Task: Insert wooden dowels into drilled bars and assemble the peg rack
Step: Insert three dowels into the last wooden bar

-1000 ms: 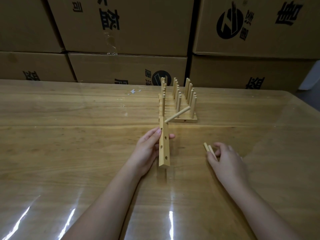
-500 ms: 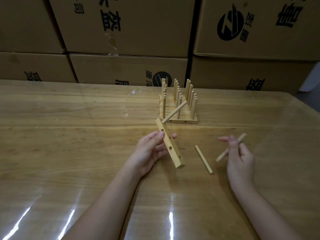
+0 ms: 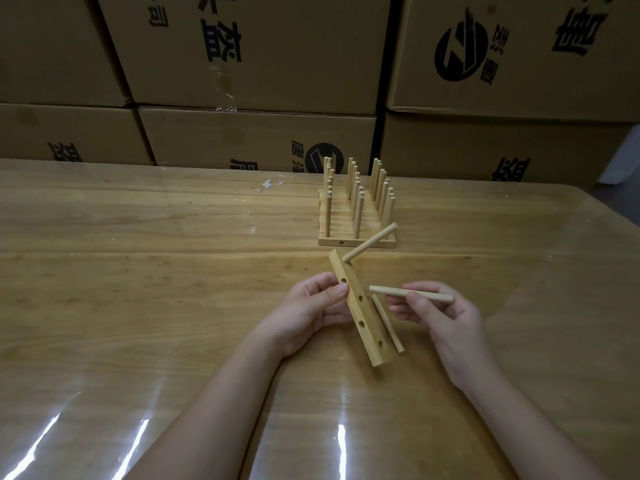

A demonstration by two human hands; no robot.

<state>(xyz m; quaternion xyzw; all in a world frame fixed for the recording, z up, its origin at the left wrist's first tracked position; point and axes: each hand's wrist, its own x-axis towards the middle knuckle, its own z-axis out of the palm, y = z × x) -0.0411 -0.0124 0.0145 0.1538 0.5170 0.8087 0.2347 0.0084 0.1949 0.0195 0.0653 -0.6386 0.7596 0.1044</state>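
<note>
- My two forearms come up from the bottom of the frame over the glossy wooden table (image 3: 138, 271).
- My left hand (image 3: 311, 313), just left of centre, has its thumb and fingers clamped on the upper part of the drilled bar (image 3: 371, 334). It holds the bar off the table at a slant, top end away from me and bottom end toward lower right.
- Four open holes show along the bar's face, so most of this bar looks unfilled.
- My right hand (image 3: 440, 317), right of centre, pinches a dowel (image 3: 388, 291) between thumb and fingertips. The dowel lies nearly level. Its free tip points left at the bar, close to the holed face and not yet touching.
- A spare dowel (image 3: 393, 336) lies on the table just right of the bar's lower half, between my hands.
- At the bar's far end a seated dowel (image 3: 370, 242) sticks out up and to the right. That looks like the only peg done on this piece.
- Beyond it, just above centre, stands the assembled rack (image 3: 329, 242), its upright pegs in three rows. I judge that much finished.
- Left to do, as I read it: push in the held dowel, then the spare, fill any remaining holes and join this bar to the rack.
- Cardboard boxes (image 3: 259, 53) are stacked across the top of the frame.
</note>
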